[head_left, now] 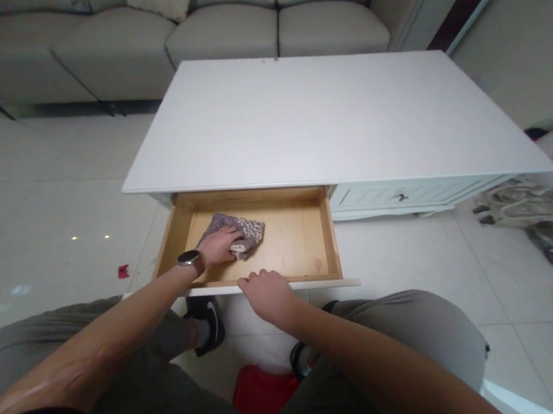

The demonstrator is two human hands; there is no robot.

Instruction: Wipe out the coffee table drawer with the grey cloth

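Observation:
Inside the pulled-out wooden drawer [306, 243], my left hand [218, 245] presses on a crumpled, patterned purple-grey cloth [252, 231]. Its fingers curl over the cloth, which lies on the drawer's bottom toward the left. A watch [191, 262] is on that wrist. My right hand [269, 294] grips the top edge of the drawer's white front, near its middle, with the fingers hooked over the rim. The drawer belongs to a white coffee table [336, 116], whose top extends behind it.
A closed drawer with a small knob [403, 197] is to the right. Behind the table stands a grey sofa [227, 31]. A red object [261, 391] is on the floor between my feet, a small red scrap [123, 271] at left. Beige fabric [513, 208] lies at right.

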